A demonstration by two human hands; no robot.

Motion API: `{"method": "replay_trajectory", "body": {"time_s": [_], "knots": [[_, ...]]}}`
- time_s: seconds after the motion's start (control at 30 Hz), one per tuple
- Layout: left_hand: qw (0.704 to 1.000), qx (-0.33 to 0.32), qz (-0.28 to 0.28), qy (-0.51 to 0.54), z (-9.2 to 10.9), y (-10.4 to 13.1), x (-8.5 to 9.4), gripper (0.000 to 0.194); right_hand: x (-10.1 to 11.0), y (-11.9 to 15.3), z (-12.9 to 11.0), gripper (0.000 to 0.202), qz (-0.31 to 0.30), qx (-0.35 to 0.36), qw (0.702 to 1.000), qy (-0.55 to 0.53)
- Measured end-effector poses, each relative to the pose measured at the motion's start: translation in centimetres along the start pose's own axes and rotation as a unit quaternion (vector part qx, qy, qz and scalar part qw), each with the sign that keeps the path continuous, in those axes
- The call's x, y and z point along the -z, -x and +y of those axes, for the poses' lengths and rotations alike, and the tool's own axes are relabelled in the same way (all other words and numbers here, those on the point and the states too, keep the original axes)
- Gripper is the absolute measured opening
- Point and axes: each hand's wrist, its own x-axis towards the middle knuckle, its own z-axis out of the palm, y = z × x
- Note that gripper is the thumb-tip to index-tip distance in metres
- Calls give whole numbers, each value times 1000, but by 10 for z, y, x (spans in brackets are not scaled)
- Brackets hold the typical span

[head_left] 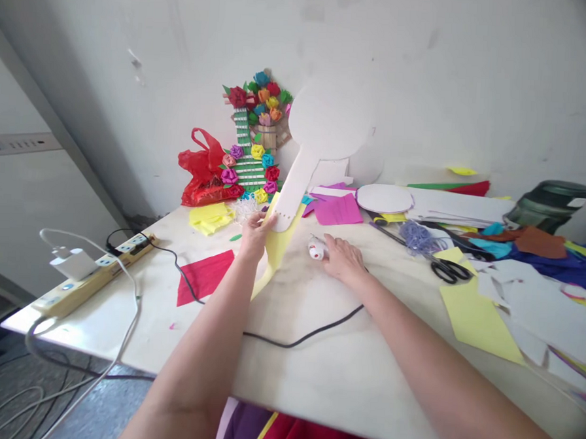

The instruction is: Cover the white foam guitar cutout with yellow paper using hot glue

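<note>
My left hand [255, 236] is closed on the lower end of a white cardboard cutout [297, 180], a long handle with a big round head, held upright against the white wall. A row of small dots crosses the handle near my fingers. Behind that end hangs a strip of yellow paper [282, 248], curling down to the table. My right hand [343, 258] is wrapped round a small white glue gun [317, 250] with red marks, low over the tabletop. Its nozzle points away from me, and its grip is hidden by my fingers.
A black cord [291, 345] crosses the table from the power strip [93, 278]. A red paper sheet [205, 277] lies at left. Paper-flower crafts [253, 139] lean at the back. Scissors [450, 271], a yellow sheet [479, 318] and white scraps [544, 305] cover the right side.
</note>
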Motion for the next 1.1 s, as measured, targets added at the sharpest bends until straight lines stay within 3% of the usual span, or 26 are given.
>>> {"method": "replay_trajectory", "body": {"time_s": [0.2, 0.3, 0.37, 0.47, 0.57, 0.73, 0.83, 0.93, 1.1], "knots": [[996, 57, -60, 31, 1, 6, -4, 41, 15, -2, 7, 48, 16, 38, 999, 8], [990, 98, -82, 61, 0, 8, -4, 39, 26, -8, 16, 45, 62, 21, 990, -127], [983, 132, -100, 80, 0, 10, -6, 36, 31, -13, 19, 49, 64, 12, 949, -309], [964, 199, -140, 103, 4, 18, -13, 29, 33, -21, 19, 60, 38, 42, 828, -558], [933, 288, -179, 123, 8, 27, -23, 19, 37, -30, 13, 63, 33, 87, 735, -672], [867, 381, -275, 166, 4, 35, -37, 4, 46, -40, 2, 52, 40, 126, 705, -697], [851, 387, -325, 143, 0, 37, -40, 5, 43, -43, -1, 40, 68, 102, 676, -727], [874, 335, -343, 73, -2, 37, -38, 22, 35, -44, -1, 33, 96, 62, 657, -745], [910, 269, -315, -10, -3, 28, -21, 52, 33, -43, 3, 34, 96, 20, 652, -752]]}}
